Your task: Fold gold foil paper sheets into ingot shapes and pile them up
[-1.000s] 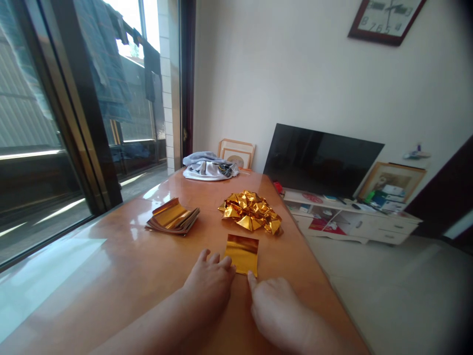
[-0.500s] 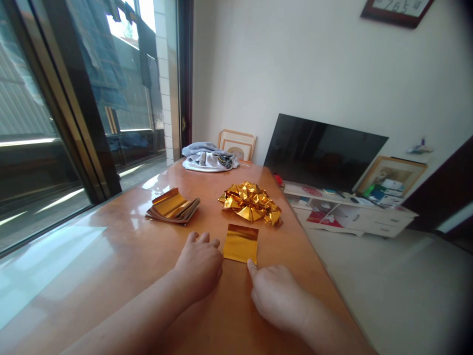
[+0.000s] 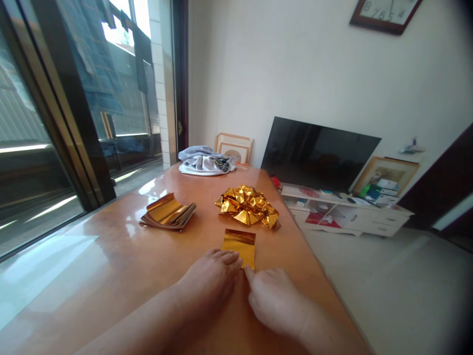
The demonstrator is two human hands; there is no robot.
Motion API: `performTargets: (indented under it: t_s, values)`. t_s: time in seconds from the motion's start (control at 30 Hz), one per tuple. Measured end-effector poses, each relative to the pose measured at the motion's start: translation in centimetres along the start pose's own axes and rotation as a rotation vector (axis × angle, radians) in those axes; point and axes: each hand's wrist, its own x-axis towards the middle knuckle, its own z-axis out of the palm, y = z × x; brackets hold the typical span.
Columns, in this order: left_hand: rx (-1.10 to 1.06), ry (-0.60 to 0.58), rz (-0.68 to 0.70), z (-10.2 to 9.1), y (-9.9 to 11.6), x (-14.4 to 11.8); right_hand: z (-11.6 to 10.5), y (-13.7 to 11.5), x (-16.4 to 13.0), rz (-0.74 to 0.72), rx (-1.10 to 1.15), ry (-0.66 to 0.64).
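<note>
A square sheet of gold foil paper (image 3: 242,241) lies on the table in front of me, a darker band along its far side. My left hand (image 3: 216,271) reaches over the sheet's near left part, palm down, fingers stretched out and its thumb hidden. At the near edge, my right hand (image 3: 271,293) touches the paper with an extended index finger; its other fingers are curled and its thumb is out of sight. To the left lies a stack of gold foil sheets (image 3: 168,212), the top one curling up. Beyond the sheet sits a pile of folded gold foil pieces (image 3: 247,204).
The glossy wooden table (image 3: 121,281) runs away from me. A bundle of grey cloth (image 3: 207,160) lies at its far end, near framed pictures (image 3: 233,145). A television (image 3: 318,153) stands on a white cabinet (image 3: 373,217) beyond the right edge. Glass doors are on the left.
My left hand has moved right, from beside the sheet onto its near left part. The right index fingertip has shifted left along the near edge. The view has tilted slightly.
</note>
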Motion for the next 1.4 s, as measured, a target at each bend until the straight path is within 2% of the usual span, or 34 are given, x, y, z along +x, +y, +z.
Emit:
performTargets:
  t_s: [0.1, 0.27, 0.47, 0.63, 0.77, 0.9, 1.2, 1.4]
  values:
    - [-0.039, -0.08, -0.014, 0.9, 0.0, -0.1, 0.2, 0.2, 0.0, -0.007, -0.013, 0.015]
    - [-0.077, -0.156, -0.121, 0.9, -0.2, -0.2, 0.1, 0.5, -0.1, -0.016, -0.018, 0.017]
    - [-0.05, -0.149, -0.16, 0.9, 0.2, -0.2, -0.3, 0.8, 0.0, -0.01, 0.044, 0.047]
    - [-0.065, -0.167, -0.147, 0.5, 0.2, -0.2, -0.2, 1.4, 1.4, 0.139, 0.135, 0.137]
    - [-0.08, -0.174, -0.15, 0.4, 0.2, -0.2, 1.0, 1.7, 2.6, 0.187, 0.212, 0.26]
    - [-0.093, -0.121, -0.157, 0.4, 0.3, -0.3, 2.6, 2.0, 3.4, 0.221, 0.297, 0.341]
    - [-0.112, -0.117, -0.178, -0.2, 0.4, -0.2, 3.3, 2.9, 4.0, 0.275, 0.452, 0.345]
    - [-0.11, -0.126, -0.164, -0.2, 0.3, -0.2, 3.5, 3.0, 4.0, 0.254, 0.421, 0.39]
